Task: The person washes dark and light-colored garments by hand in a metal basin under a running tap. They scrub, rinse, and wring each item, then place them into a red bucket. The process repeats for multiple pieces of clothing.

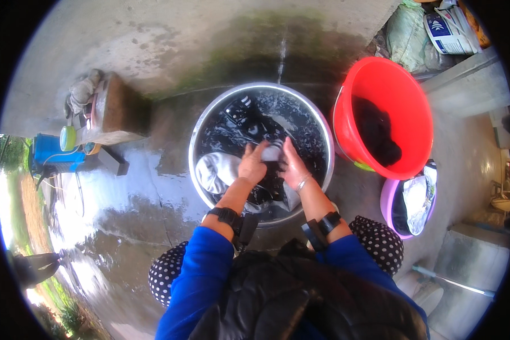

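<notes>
A wide metal basin (pixel 329 153) of dark water stands on the floor before me. My left hand (pixel 253 165) is over its middle, fingers bent beside a small pale item (pixel 272 153), perhaps cloth, blurred by motion. Whether that hand grips it cannot be made out. Opposite, my right hand (pixel 294 163) has its fingers spread, close to the pale item's other side. Light grey cloth (pixel 219 170) bulges from the water at the left, and more grey cloth (pixel 291 197) lies below my right wrist. Dark fabric with white marks (pixel 240 110) floats at the far side.
A red bucket (pixel 412 123) holding dark cloth (pixel 374 131) leans close on the right. Below it sits a purple basin (pixel 389 204) with black and white fabric. A concrete block (pixel 119 106) juts out at left, above wet floor (pixel 131 216). A wall (pixel 187 42) stands behind.
</notes>
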{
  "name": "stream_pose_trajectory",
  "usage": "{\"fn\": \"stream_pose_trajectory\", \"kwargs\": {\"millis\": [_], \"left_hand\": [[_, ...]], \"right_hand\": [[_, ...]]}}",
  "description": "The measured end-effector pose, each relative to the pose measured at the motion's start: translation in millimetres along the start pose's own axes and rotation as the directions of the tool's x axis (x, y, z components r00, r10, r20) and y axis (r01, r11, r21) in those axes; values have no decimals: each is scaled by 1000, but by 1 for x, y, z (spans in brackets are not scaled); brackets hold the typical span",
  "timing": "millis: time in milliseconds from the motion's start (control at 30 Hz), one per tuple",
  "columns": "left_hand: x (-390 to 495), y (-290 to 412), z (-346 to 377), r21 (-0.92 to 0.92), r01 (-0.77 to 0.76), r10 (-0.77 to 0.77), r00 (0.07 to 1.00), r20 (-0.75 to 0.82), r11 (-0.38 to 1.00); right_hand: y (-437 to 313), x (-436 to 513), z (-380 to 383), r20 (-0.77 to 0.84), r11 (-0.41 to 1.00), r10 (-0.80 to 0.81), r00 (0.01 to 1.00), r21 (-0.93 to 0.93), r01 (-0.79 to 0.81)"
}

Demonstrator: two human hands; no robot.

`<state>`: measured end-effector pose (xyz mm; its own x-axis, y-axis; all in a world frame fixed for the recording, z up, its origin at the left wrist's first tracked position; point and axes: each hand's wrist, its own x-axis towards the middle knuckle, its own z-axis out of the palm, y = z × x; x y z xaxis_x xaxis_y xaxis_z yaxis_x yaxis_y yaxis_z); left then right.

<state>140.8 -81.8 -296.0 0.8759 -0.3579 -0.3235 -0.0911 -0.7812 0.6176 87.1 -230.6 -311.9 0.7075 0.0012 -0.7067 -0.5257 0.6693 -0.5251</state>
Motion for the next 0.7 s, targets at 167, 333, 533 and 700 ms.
{"fn": "stream_pose_trajectory", "kwargs": {"millis": [167,333,533,700], "left_hand": [[-42,64,-16,-188,-489,493,870,-28,852],[-88,126,-27,-215,-667,636,745,-200,713],[-46,83,-59,53,-427,399,783,-477,903],[-21,6,-112,229,198,-134,954,-269,953]], "right_hand": [[-18,-27,-13,328,790,-33,944,587,-176],[-7,-77,-12,347,822,-121,930,561,-102],[-11,-75,48,-9,923,-61,998,381,60],[-53,-89,30,257,951,-308,916,125,284]]}}
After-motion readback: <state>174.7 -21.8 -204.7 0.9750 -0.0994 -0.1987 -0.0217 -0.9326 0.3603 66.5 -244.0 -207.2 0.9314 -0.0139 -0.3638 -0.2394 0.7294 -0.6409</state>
